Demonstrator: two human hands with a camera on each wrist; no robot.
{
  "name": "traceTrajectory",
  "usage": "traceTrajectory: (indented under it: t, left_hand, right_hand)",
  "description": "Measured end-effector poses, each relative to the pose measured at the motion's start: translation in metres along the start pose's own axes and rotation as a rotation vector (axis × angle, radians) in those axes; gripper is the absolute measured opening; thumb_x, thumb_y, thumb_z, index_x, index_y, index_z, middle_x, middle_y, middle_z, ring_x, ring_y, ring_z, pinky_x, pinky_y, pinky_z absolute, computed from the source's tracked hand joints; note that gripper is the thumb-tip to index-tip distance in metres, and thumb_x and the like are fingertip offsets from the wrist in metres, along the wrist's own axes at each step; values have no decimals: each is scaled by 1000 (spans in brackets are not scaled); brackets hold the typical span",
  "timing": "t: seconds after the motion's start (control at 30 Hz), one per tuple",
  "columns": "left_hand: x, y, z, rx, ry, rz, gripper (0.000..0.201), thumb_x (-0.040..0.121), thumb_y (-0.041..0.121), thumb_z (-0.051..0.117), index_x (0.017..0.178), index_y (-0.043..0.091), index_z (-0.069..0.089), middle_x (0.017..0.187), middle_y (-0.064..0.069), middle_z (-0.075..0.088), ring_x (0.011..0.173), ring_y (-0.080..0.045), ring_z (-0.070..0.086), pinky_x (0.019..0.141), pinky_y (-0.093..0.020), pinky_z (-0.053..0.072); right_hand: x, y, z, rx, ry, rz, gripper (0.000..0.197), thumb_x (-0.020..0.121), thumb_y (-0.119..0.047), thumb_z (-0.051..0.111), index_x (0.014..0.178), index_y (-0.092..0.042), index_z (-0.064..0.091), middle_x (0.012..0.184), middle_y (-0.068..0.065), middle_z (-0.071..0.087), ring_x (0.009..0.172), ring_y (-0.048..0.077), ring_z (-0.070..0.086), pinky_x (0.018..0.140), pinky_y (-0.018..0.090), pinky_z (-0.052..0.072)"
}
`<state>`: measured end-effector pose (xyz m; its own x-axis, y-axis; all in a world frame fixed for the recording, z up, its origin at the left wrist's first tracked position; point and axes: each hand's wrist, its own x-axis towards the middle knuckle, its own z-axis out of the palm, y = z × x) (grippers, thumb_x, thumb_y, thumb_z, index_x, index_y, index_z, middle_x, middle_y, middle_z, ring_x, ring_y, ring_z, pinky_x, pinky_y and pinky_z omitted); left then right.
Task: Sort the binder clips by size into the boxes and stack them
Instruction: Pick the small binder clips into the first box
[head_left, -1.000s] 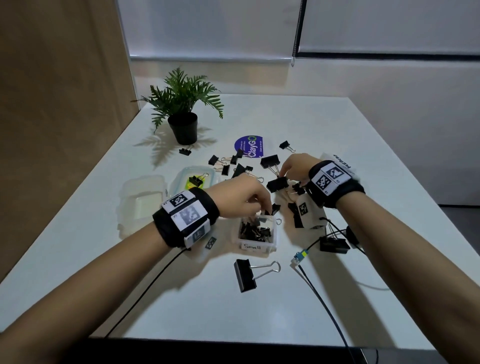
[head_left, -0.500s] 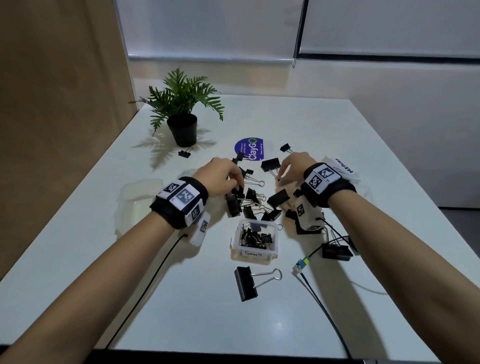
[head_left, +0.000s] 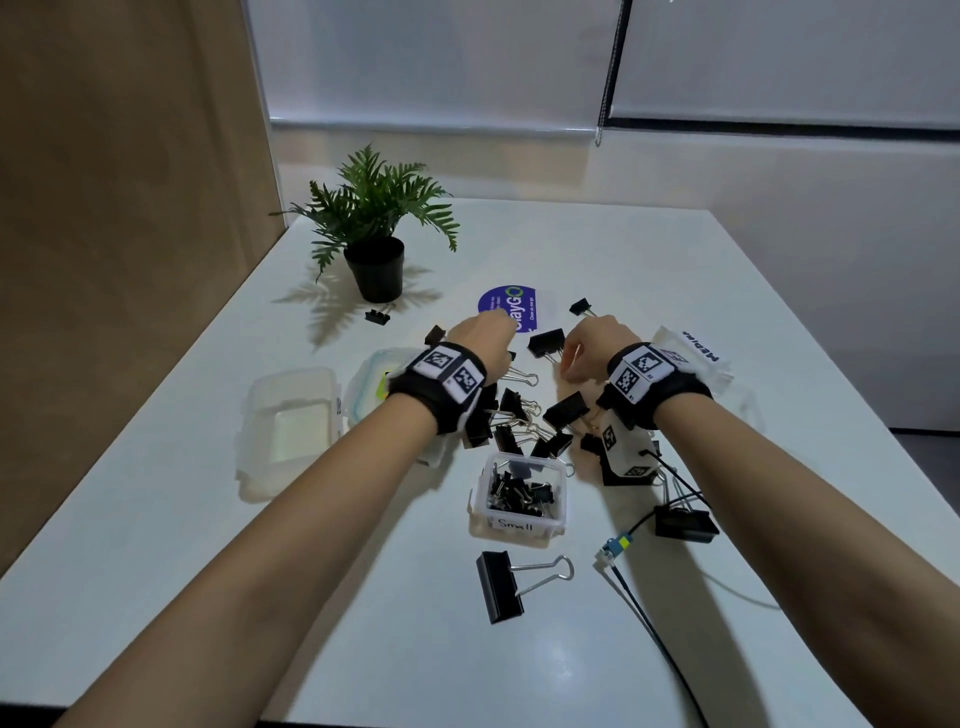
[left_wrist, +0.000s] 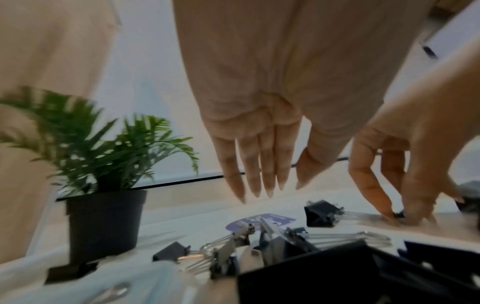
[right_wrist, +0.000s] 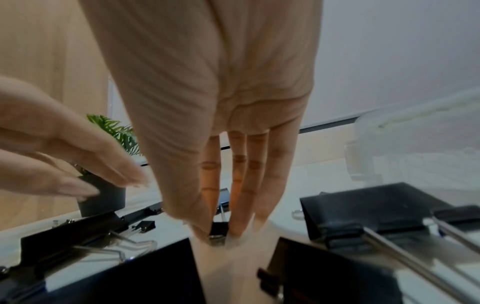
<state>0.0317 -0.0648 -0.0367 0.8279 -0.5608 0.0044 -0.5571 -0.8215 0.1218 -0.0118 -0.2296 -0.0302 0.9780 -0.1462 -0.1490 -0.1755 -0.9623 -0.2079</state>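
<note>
Black binder clips (head_left: 519, 415) of mixed sizes lie in a pile mid-table. In front of them stands a clear box labelled "Small" (head_left: 558, 512) holding several small clips. My left hand (head_left: 488, 338) hovers over the far side of the pile; in the left wrist view its fingers (left_wrist: 259, 181) hang straight and hold nothing. My right hand (head_left: 576, 348) reaches down beside it. In the right wrist view its thumb and fingers pinch a small black clip (right_wrist: 219, 230) that sits on the table. A box marked "Medium" (head_left: 696, 358) sits just beyond my right wrist.
A large clip (head_left: 498, 584) lies alone in front of the Small box. Two clear containers (head_left: 291, 421) stand at the left. A potted plant (head_left: 376, 260) and a purple sticker (head_left: 511, 306) are further back. A cable (head_left: 649, 623) trails from my right wrist.
My left hand has left the Small box and moved away over the pile toward the purple sticker. My right hand has stayed in about the same place among the clips.
</note>
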Motion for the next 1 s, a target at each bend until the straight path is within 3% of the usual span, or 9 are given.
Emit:
traceTrajectory:
  t: [0.17, 0.33, 0.47, 0.6, 0.73, 0.83, 1.0]
  left_hand:
    - [12, 18, -1, 109, -249, -1, 22, 90, 7, 52, 109, 2, 60, 113, -15, 61, 102, -34, 60, 81, -40, 49]
    - [16, 35, 3, 167, -128, 34, 25, 90, 2, 51, 114, 2, 60, 118, -17, 59, 109, -35, 59, 87, -40, 47]
    - [23, 25, 7, 105, -118, -9, 30, 90, 1, 53, 118, 4, 61, 123, -19, 56, 113, -37, 56, 92, -41, 49]
    - [27, 12, 9, -16, -100, -34, 30, 91, 4, 54, 119, 8, 62, 123, -18, 57, 116, -35, 53, 92, -38, 47]
    - [29, -2, 5, -276, -61, -1, 17, 80, 4, 71, 95, 9, 74, 100, -12, 71, 94, -23, 66, 83, -31, 53]
    - [24, -13, -4, -458, 13, 28, 14, 70, 8, 83, 82, 5, 76, 80, -8, 71, 66, -10, 60, 72, -23, 50]
    - [19, -20, -14, -699, 96, -5, 16, 71, 9, 83, 77, -2, 73, 70, -13, 70, 54, -6, 63, 53, -12, 48]
  right_hand:
    - [0, -2, -1, -26, 3, 6, 16, 79, -15, 69, 95, -17, 73, 103, 7, 67, 76, 20, 59, 69, 28, 50]
    - [2, 0, -2, 12, -16, 2, 15, 78, -12, 71, 92, -15, 73, 102, 7, 69, 78, 23, 64, 78, 35, 58]
    - [1, 3, -4, 61, -24, 0, 11, 78, -11, 70, 89, -14, 71, 99, 7, 71, 83, 23, 66, 79, 35, 58]
    - [0, 7, -4, 92, -11, -8, 13, 77, -6, 70, 72, -16, 65, 92, 9, 73, 76, 21, 68, 77, 33, 59]
    - [-1, 10, -4, 101, 24, -40, 30, 77, -5, 73, 61, -24, 57, 93, 9, 71, 81, 23, 69, 79, 34, 58]
    - [-2, 14, -3, 122, 58, -45, 31, 79, -5, 70, 60, -26, 56, 95, 9, 70, 86, 26, 69, 81, 39, 58]
    - [-3, 17, -3, 170, 67, -41, 28, 79, -7, 71, 60, -23, 58, 92, 9, 69, 87, 26, 69, 82, 42, 58]
